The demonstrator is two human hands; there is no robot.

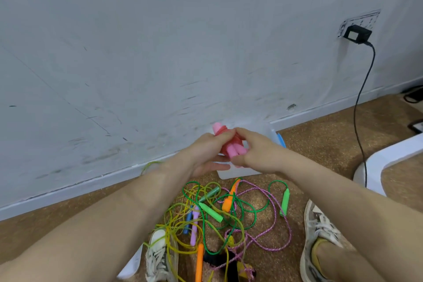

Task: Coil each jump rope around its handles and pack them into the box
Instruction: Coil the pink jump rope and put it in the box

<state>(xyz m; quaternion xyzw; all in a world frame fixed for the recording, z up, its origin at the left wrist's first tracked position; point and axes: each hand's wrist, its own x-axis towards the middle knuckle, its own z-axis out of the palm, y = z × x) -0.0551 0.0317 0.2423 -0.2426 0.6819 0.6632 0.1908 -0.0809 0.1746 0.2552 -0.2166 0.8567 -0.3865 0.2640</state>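
Note:
A pink-handled jump rope (230, 144) with red cord coiled round its two handles is held up between both hands. My left hand (206, 151) grips the bundle from the left, thumb and forefinger on the coil, other fingers stretched out beneath. My right hand (256, 152) pinches it from the right. Behind the hands stands a white translucent box (270, 135) against the wall, mostly hidden. On the floor below lies a tangle of loose ropes (219, 213): green, yellow and pink-white cords with green (284, 201), orange (229, 199), blue and lilac handles.
Scuffed white wall ahead with a baseboard. My two sneakers (320, 236) flank the rope pile on brown carpet. A black adapter (357, 34) hangs from a wall socket, its cable dropping to a white curved furniture base (384, 158) at right.

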